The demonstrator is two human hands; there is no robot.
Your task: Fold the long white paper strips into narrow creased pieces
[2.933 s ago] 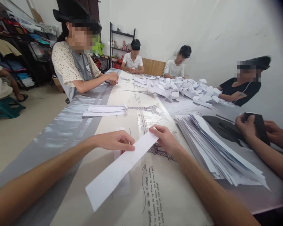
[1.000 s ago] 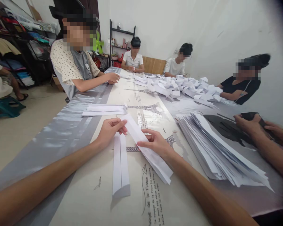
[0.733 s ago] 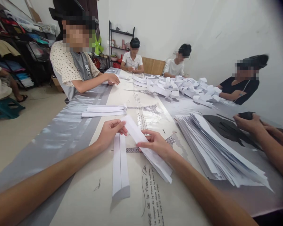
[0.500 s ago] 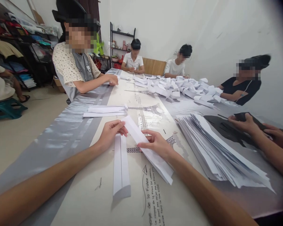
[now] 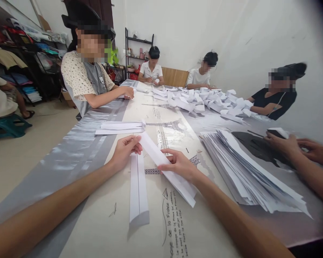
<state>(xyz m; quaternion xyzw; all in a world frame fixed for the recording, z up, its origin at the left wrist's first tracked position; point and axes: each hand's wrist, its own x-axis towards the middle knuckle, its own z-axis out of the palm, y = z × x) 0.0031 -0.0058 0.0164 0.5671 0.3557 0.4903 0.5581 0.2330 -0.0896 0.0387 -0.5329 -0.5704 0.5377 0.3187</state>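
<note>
Both hands pinch one paper strip (image 5: 154,151), seemingly doubled lengthwise, near centre of the desk (image 5: 97,222): left hand (image 5: 123,150) at far end, right hand (image 5: 179,165) mid-length. Folded strip (image 5: 138,193) lies alongside. Risk: grip loosens, edges slide, crease skews.

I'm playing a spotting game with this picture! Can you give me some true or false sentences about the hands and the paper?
1. The left hand and the right hand both hold one folded paper strip. True.
2. A second strip lies flat on the table, starting by the left hand. True.
3. The big pile of sheets lies to the left of the hands. False: the stack of sheets lies to their right.
4. The folded white pieces are heaped at the near edge. False: the heap is far up the table.
</note>
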